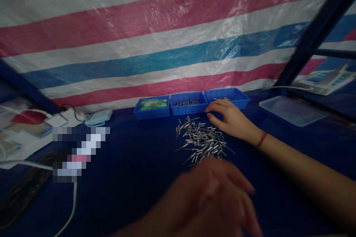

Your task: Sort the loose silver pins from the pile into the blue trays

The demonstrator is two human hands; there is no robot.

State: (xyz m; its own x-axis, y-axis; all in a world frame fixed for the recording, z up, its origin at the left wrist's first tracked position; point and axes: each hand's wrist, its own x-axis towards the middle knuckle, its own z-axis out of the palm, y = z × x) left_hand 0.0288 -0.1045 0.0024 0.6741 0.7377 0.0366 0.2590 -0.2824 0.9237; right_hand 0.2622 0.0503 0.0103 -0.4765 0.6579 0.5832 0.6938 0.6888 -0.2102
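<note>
A loose pile of silver blind rivets (204,139) lies on the dark blue table surface. My right hand (229,120) is just beyond the pile's right side, at the front of the right blue bin (240,98). Its thumb and forefinger are apart, with nothing visible between them. Low in the foreground, nearer the camera than the pile, my left hand (214,200) is smeared by motion; whether it holds anything cannot be made out. More small metal pieces lie in the middle blue bin (189,110) and in the right one, partly hidden by my right hand.
The left blue bin (152,114) holds green and clear packets. A translucent plastic lid (289,110) lies at right. At left are a light blue case (98,117), a white cable (74,200) and a dark flat device (25,192). Striped sheeting (167,37) hangs behind.
</note>
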